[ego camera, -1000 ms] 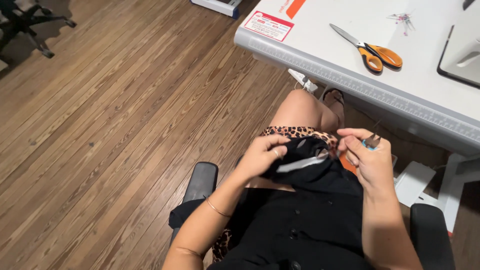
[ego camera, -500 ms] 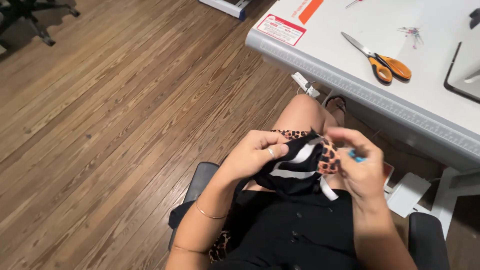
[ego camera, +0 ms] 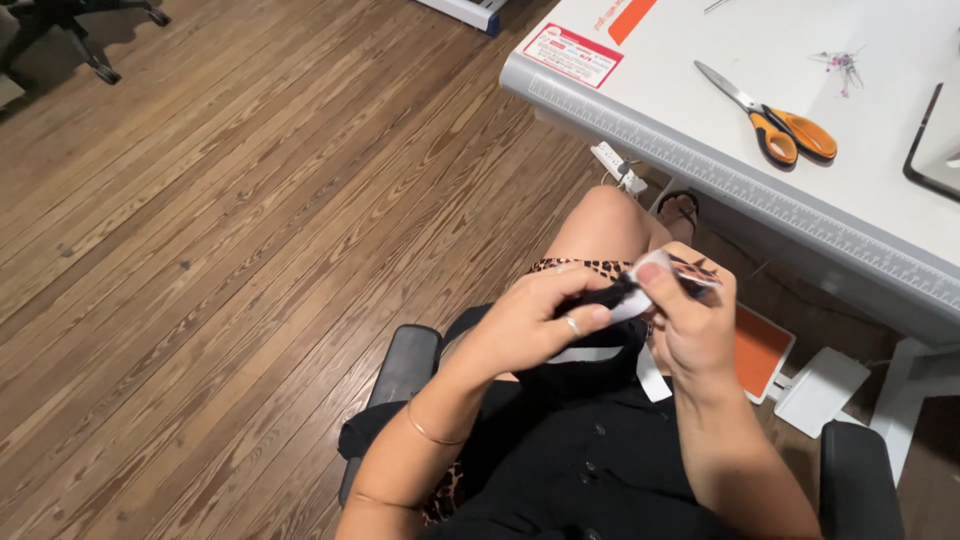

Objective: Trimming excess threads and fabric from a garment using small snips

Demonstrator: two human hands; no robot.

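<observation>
I sit in a chair and hold a black piece of fabric point(ego camera: 590, 375) with white strips over my lap. My left hand point(ego camera: 545, 322) pinches its upper edge from the left, a ring on one finger. My right hand point(ego camera: 695, 325) grips the same edge from the right, thumb pressed on a white strip point(ego camera: 640, 300), and a small tool pokes out between its fingers. Both hands touch at the fabric's top. Orange-handled scissors point(ego camera: 775, 115) lie on the white table point(ego camera: 700, 170) beyond my knee.
The table edge carries a printed ruler; a red-and-white sticker point(ego camera: 572, 54) sits at its corner and pins point(ego camera: 842, 64) lie farther back. A foot pedal point(ego camera: 822, 392) and orange pad point(ego camera: 757, 350) rest on the wooden floor point(ego camera: 250, 250). Chair armrests point(ego camera: 400, 365) flank me.
My hands have drawn closer together at the fabric's top edge and bunched it up. The view has shifted so the table sits lower right.
</observation>
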